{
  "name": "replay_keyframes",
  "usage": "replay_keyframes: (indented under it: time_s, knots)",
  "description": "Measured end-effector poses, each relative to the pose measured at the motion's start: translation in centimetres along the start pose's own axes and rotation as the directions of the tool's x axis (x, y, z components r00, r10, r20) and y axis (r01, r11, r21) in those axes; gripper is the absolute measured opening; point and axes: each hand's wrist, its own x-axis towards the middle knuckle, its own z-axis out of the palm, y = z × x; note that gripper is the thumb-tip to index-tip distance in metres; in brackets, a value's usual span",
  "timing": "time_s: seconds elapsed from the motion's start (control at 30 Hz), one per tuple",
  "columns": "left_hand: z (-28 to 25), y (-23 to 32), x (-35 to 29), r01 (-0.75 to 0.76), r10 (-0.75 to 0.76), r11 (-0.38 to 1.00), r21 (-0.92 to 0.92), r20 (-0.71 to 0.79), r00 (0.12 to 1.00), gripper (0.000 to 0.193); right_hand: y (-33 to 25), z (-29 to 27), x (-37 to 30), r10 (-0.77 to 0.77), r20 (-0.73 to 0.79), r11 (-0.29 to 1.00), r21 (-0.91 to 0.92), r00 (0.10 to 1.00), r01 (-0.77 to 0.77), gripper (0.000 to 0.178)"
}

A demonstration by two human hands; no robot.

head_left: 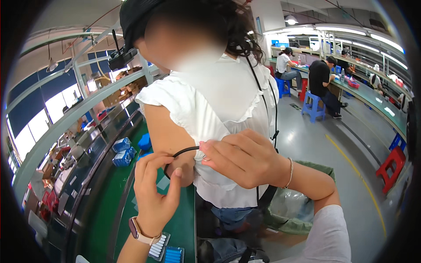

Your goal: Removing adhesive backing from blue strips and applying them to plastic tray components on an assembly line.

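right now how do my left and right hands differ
Your left hand has a watch at its wrist; your right hand, a thin bracelet. The left hand's thumb stands apart from its fingertips; the right hand pinches the black cord. Both are ungloved.

A red stool (390, 168) stood right of a yellow floor line (356, 173). Farther back, a person in black (320, 76) sat on a blue stool (312, 107); blue packs (124, 157) lay on the green bench (100, 212).

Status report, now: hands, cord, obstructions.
Right hand pinching black cord. Left hand touching it. Cord bowed between hands. Co-worker in white top directly behind.
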Motion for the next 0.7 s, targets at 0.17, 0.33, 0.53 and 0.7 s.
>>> replay_keyframes:
  time_s: [0.17, 0.33, 0.53, 0.7]
  knots:
    - [-0.1, 0.4, -0.1, -0.064, 0.063, 0.997, 0.039, 0.040, 0.997, 0.026, -1.5, -1.8, -1.2, -0.107, -0.116, 0.946, 0.295, 0.988, 0.137, 0.026]
    - [0.8, 1.7, -1.9, -0.116, 0.094, 0.983, 0.141, 0.152, 0.984, 0.041, -4.0, -2.1, -5.1, 0.038, 0.101, 0.922, 0.379, 0.994, -0.074, 0.037]
    - [3.1, 1.0, -6.0, -0.103, 0.044, 0.943, 0.316, 0.189, 0.981, 0.046, 5.8, -3.5, -13.8, 0.587, 0.010, 0.739, 0.403, 0.810, -0.540, 0.029]
    - [2.5, 1.0, -12.7, -0.148, -0.004, 0.926, 0.348, 0.399, 0.917, 0.046, 9.3, -4.8, -19.9, 0.807, -0.043, 0.575, 0.284, 0.588, -0.768, 0.016]
